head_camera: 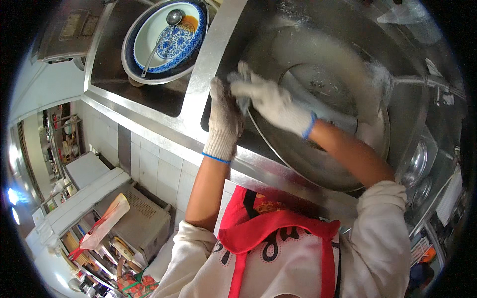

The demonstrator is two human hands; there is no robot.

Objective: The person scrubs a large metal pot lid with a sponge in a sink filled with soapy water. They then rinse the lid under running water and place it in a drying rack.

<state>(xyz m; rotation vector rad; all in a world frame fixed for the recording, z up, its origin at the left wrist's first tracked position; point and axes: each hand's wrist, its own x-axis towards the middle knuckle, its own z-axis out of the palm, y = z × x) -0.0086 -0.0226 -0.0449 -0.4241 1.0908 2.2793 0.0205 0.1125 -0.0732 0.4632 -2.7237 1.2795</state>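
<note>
A large round metal basin (298, 169) sits tilted inside the right sink compartment. My left hand (223, 115), in a white knitted glove with a blue cuff edge, grips the basin's left rim; its fingertips point away from me. In my right hand (270, 98), gloved the same way, is a grey scrubbing pad (242, 91), pressed against the rim close to the left hand. Motion blurs the pad and the right fingers, so its exact material is unclear. A grey-blue band crosses the basin's inside; I cannot tell whether it is an object or a reflection.
In the left sink compartment (111, 70), a blue-and-white bowl (139, 48) holding a metal ladle (174, 17) and brown liquid rests in a larger basin (128, 69). A metal divider (203, 63) separates the compartments. A faucet pipe (413, 79) is at right. Another person (136, 283) is at lower left.
</note>
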